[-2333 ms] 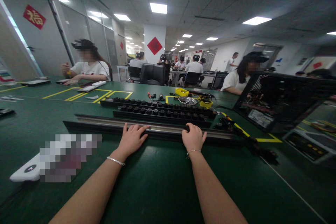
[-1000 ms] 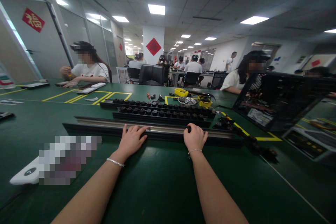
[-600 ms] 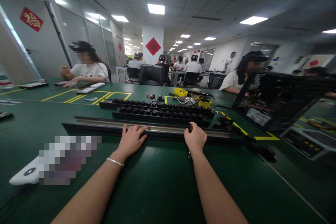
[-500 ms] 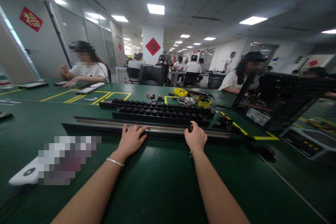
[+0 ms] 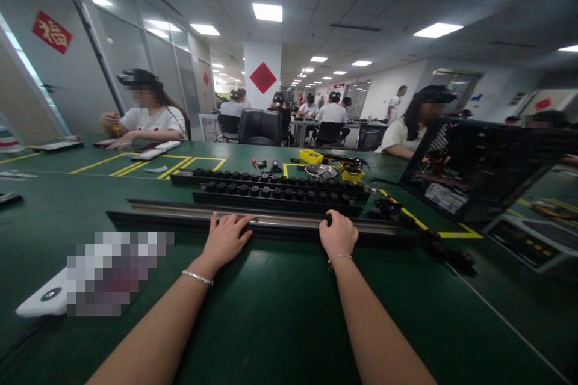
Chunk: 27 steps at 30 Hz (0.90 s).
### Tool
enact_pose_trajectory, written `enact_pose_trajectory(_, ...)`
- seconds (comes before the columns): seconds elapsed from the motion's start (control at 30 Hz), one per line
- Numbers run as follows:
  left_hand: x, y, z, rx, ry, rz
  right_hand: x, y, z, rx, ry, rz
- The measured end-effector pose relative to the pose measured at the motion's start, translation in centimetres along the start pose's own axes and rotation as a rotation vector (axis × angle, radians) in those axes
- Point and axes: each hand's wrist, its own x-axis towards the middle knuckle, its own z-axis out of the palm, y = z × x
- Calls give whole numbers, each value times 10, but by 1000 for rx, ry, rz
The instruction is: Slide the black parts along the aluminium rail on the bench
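Our left hand [image 5: 224, 240] lies flat, fingers spread, on the near edge of the long black rail [image 5: 180, 216] that runs across the green surface [image 5: 280, 313]. Our right hand [image 5: 338, 234] sits further right on the same rail, fingers curled over its top; we cannot tell whether it actually grips the rail or just rests on it. The hands are well apart, each with a bracelet at the wrist.

Just behind the rail lie two black strips [image 5: 271, 186] set with rows of small round black knobs, one strip behind the other. Further back there is a yellow bin [image 5: 311, 156], contents too small to tell, and a metal bowl [image 5: 321, 171] beside it with some small parts inside, unclear which. A second yellow bin [image 5: 353, 175] sits right of the bowl.

An open black computer case [image 5: 478, 168] stands at the right. A white device [image 5: 40, 301] lies near left, partly blurred. Other people sit at the far side of the surface.
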Motion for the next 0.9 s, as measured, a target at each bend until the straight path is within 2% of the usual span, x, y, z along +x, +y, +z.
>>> enact_pose_trajectory(0.2, 0, 0, 1, -4, 7, 2, 0, 6, 5, -21, 74, -29)
enact_pose_trajectory(0.9, 0, 1, -2, -12, -6, -3, 2, 8, 3, -12, 70, -16)
